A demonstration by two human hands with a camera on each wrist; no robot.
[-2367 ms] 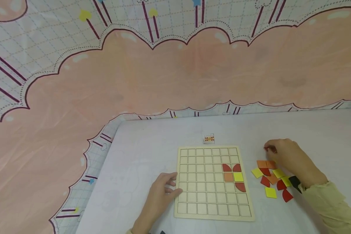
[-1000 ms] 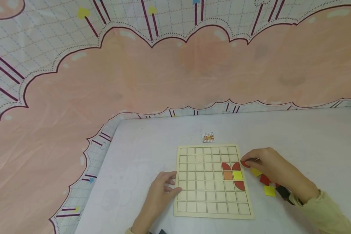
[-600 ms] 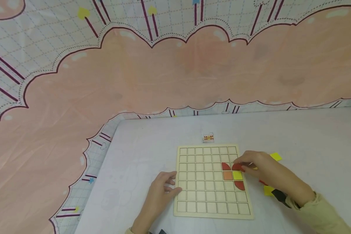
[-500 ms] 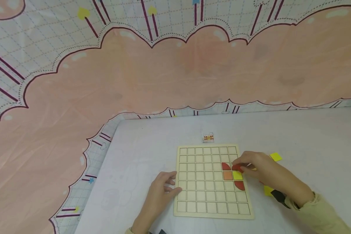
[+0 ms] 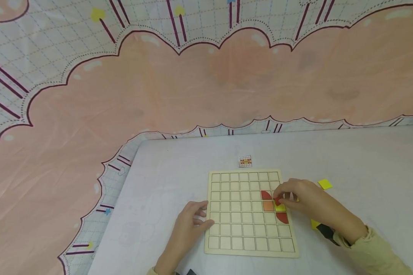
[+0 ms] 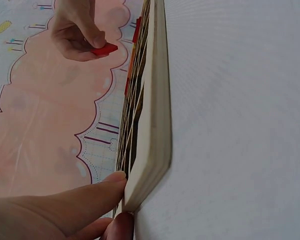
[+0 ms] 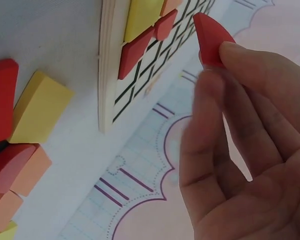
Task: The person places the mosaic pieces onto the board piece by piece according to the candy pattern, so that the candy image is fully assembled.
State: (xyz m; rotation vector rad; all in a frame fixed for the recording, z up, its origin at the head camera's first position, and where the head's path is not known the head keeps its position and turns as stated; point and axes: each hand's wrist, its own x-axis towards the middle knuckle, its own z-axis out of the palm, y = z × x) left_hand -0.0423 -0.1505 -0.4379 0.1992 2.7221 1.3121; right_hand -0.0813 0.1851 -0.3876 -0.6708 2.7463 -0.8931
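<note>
In the head view a square wooden grid board lies on the table. My left hand holds its left edge, thumb on the rim in the left wrist view. Over the board's right side, my right hand pinches a red quarter-circle tile between thumb and finger. Set in the grid are a red quarter-circle, an orange square, a yellow square and a lower red quarter-circle. The cell of another red quarter-circle is covered by the right hand.
A small printed pattern card lies behind the board. Loose tiles lie right of it, mostly hidden under the right arm: a yellow square shows in the head view, a yellow tile and a red tile in the right wrist view.
My right hand has carried the red quarter-circle tile left from beside the loose pieces to over the board's right edge, and the tile has turned in the fingers. The left hand stays put.
</note>
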